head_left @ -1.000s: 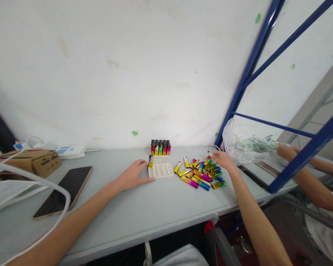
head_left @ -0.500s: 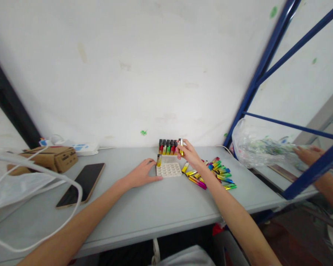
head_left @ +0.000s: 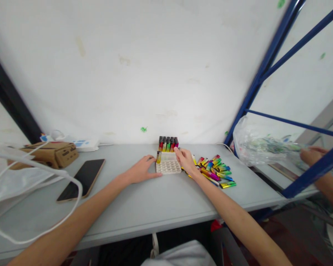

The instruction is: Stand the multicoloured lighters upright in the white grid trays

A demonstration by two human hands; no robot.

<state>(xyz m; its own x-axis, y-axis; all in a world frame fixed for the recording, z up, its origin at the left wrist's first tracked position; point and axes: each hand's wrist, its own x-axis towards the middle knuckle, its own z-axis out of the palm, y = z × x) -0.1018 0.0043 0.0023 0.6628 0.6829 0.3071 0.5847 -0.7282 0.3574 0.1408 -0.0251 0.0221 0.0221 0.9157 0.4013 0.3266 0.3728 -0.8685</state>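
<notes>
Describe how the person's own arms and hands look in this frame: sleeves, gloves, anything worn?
Both arms are bare from the picture's lower edge to the fingertips. The left hand and right hand have no gloves, and no rings, watch or wristband can be made out. No sleeve shows on either forearm. A bit of white cloth shows at the bottom edge between the arms, probably the person's clothing.

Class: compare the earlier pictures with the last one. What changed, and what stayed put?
The right hand took a lighter from the loose pile, lifted it, then lowered it to the white tray. The left hand stayed against the tray's left edge; the phone stayed put.
</notes>
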